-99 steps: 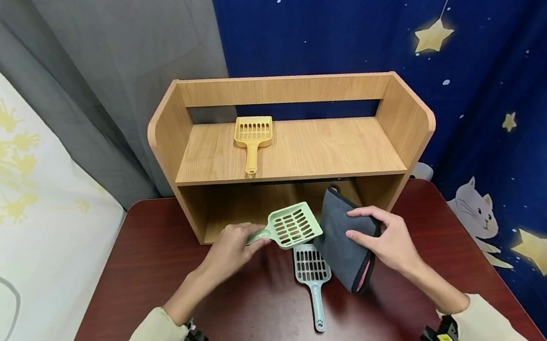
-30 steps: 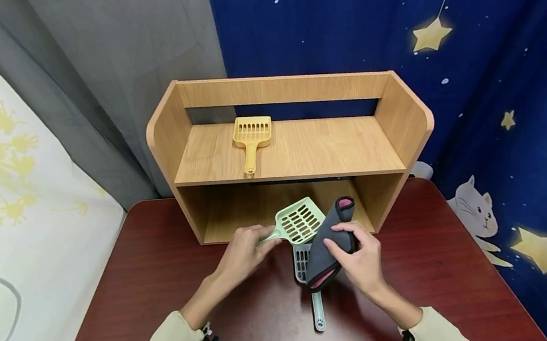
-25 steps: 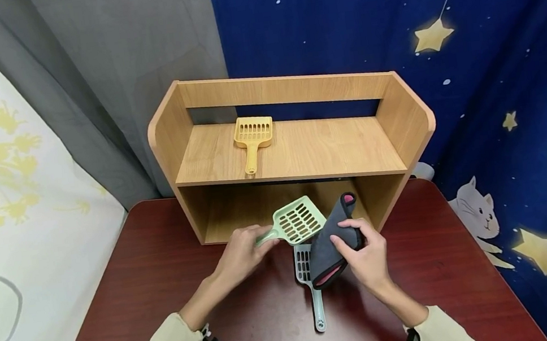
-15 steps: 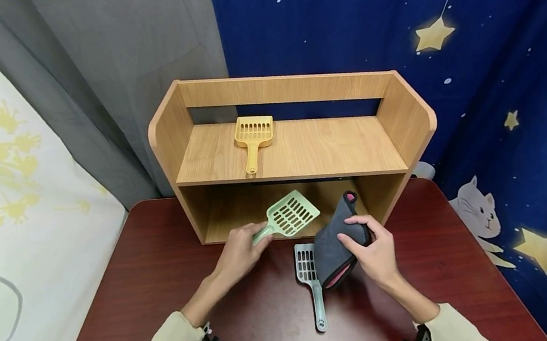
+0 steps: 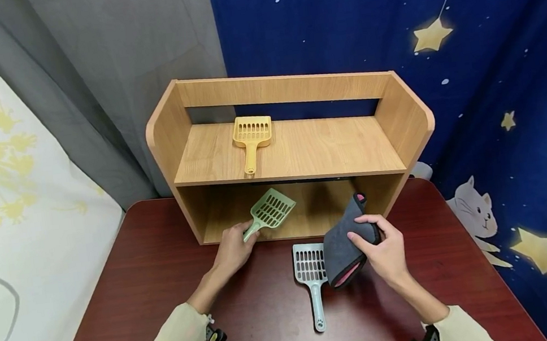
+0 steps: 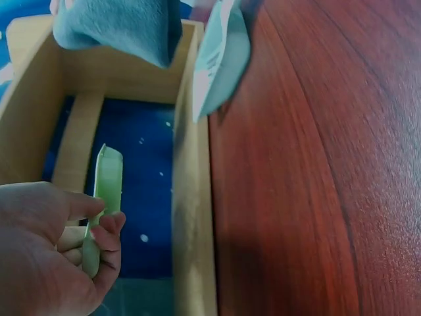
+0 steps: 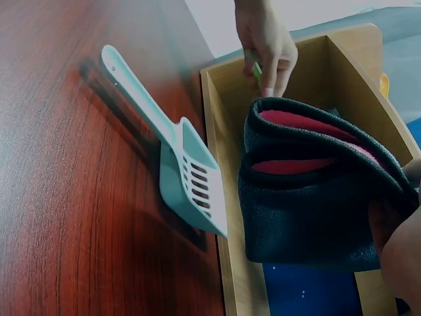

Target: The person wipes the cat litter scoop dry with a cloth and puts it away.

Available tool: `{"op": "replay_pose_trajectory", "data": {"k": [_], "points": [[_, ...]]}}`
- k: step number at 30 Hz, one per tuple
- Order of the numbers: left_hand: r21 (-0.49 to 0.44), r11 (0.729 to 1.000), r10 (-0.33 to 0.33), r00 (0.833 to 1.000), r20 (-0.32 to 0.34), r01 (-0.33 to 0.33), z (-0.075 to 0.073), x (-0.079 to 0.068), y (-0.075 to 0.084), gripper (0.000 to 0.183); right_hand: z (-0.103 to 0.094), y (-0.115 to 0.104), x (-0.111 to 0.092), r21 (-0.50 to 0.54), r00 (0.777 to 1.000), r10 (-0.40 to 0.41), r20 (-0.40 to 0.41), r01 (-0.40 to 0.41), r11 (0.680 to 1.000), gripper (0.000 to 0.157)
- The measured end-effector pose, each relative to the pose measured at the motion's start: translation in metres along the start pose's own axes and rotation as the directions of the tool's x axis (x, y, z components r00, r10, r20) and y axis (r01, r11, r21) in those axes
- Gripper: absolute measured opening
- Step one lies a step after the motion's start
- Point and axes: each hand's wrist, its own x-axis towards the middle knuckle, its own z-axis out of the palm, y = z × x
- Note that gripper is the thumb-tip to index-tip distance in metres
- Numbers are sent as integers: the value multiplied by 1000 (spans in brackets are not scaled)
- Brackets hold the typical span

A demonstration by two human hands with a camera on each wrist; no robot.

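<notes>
My left hand (image 5: 234,249) grips the handle of a green litter scoop (image 5: 272,209), whose slotted head is at the opening of the shelf's lower compartment. In the left wrist view the green scoop (image 6: 108,174) appears edge-on between thumb and fingers. My right hand (image 5: 384,247) pinches a folded dark grey cloth (image 5: 346,247) with black edging and a pink inner side. The right wrist view shows the folds of the cloth (image 7: 309,210). Left of the cloth, a light blue litter scoop (image 5: 311,265) lies on the table, handle toward me, its right edge close to the cloth.
A wooden two-tier shelf (image 5: 305,175) stands at the back of the dark red table (image 5: 266,319). On its upper board lies a yellow litter scoop (image 5: 252,133). Behind hang a grey curtain (image 5: 136,51) and a blue star-patterned curtain (image 5: 336,15).
The green scoop has moved left and away from the cloth, toward the lower compartment. The cloth has shifted right, uncovering the light blue scoop. Both hands keep their holds.
</notes>
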Motion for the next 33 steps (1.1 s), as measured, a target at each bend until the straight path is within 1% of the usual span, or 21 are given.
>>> {"op": "replay_pose_trajectory", "data": {"k": [3, 5, 9, 12, 16, 20, 23, 27, 30, 33], "points": [[1, 1000, -31, 1000, 6, 31, 9, 6, -10, 33, -3, 2, 0, -9, 1000, 11, -1, -11, 1000, 32], [-3, 998, -55, 998, 11, 55, 13, 11, -15, 28, -4, 3, -1, -13, 1000, 20, -4, -20, 1000, 32], [-1, 994, -113, 993, 28, 114, 19, 19, -23, 21, -5, 5, -2, -18, 999, 34, -10, -34, 999, 32], [0, 987, -159, 986, 42, 159, 22, 23, -27, 25, -5, 5, -2, -17, 999, 36, -15, -36, 999, 32], [-9, 979, -203, 978, 47, 203, 26, 26, -32, 31, -6, 5, -3, -18, 999, 31, -15, -31, 999, 32], [-14, 977, -212, 976, 49, 213, 32, 29, -36, 34, -7, 7, -3, -20, 999, 34, -19, -34, 999, 32], [1, 978, -209, 977, 43, 209, 37, 32, -38, 33, -7, 7, -4, -22, 999, 37, -22, -38, 999, 32], [9, 979, -202, 979, 13, 202, 42, 36, -41, 34, -7, 8, -4, -23, 999, 39, -24, -40, 999, 32], [-4, 978, -208, 978, -14, 208, 45, 38, -39, 38, -7, 8, -4, -23, 999, 41, -25, -41, 999, 32], [-11, 972, -234, 971, -39, 234, 48, 40, -37, 34, -8, 8, -4, -26, 999, 44, -26, -45, 999, 32]]}}
